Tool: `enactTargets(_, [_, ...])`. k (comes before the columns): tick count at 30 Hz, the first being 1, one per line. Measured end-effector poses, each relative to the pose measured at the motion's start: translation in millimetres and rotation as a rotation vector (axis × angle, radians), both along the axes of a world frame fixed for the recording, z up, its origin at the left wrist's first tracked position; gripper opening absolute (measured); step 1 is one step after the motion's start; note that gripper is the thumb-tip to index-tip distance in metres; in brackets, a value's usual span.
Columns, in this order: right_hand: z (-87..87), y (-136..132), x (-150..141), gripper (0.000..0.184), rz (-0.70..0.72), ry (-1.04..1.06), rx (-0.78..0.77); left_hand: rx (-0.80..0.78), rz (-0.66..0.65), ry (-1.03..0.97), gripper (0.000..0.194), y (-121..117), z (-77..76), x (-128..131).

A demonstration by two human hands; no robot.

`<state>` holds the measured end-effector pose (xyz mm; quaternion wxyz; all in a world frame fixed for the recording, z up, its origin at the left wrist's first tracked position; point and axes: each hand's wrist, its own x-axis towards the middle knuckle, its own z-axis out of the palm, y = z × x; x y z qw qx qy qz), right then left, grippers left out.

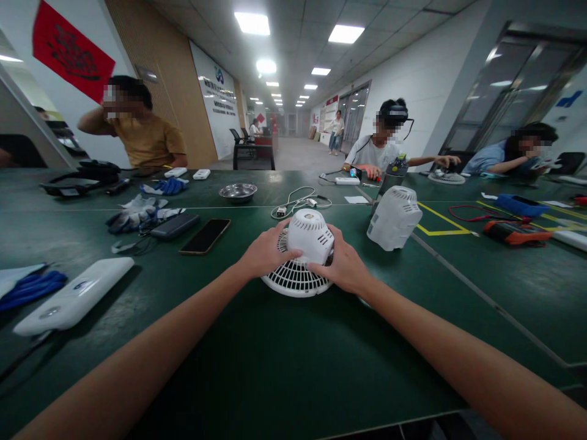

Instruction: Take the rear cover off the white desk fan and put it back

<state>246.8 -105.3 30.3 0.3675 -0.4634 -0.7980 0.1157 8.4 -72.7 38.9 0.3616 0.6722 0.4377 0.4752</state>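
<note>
A white fan head [310,235] lies face down on the green table, its round slotted grille [297,280] underneath and the vented motor housing on top. My left hand [268,249] wraps the housing's left side, thumb across its front. From the right, my right hand [345,261] grips the same housing, with its thumb near the left one. The far fingers of both hands are partly hidden behind the housing. A white cable with a plug [293,205] lies just beyond the fan. Right of it stands a white plastic housing [395,219], apart from my hands.
Left of my arms are a phone [205,236], a dark power bank [175,227], gloves [137,214] and a white device [76,296]. A metal bowl [238,192] sits farther back. At right are a bottle [393,173], an orange-black meter [516,233] and a blue tray [521,205]. Several people sit across the table.
</note>
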Motion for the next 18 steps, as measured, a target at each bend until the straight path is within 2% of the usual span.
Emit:
enactTargets(3, [-1.2,2.1,-2.6,0.095,-0.030,0.037,0.022,-0.058,0.114,-0.018,0.077,8.4,-12.5,-4.9])
enactTargets(5, [-1.3,5.5,-1.7,0.091,-0.054,0.069,0.038,-0.122,0.167,-0.072,0.069,15.8,-18.3,-9.8])
enactTargets(7, [-0.8,10.6,1.8,0.089,-0.075,0.121,0.023,-0.210,0.207,-0.228,0.055,24.0,-21.7,-15.4])
enactTargets(9, [0.5,16.9,6.9,0.089,-0.112,0.219,-0.023,-0.253,0.216,-0.464,0.050,31.0,-23.5,-20.2])
enactTargets(11, [2.3,22.6,11.7,0.089,-0.139,0.376,-0.094,-0.232,0.196,-0.634,0.050,34.3,-24.6,-22.5])
enactTargets(13, [3.7,25.6,14.7,0.081,-0.128,0.581,-0.186,-0.191,0.151,-0.685,0.053,33.2,-26.0,-21.1])
enactTargets(16, [2.7,23.5,14.7,0.059,0.033,0.834,-0.389,-0.217,0.019,-0.657,0.052,25.6,-29.6,-12.8])
enactTargets(18, [-0.3,19.6,12.6,0.055,0.191,0.867,-0.558,-0.294,-0.095,-0.628,0.046,20.0,-32.9,-6.3])
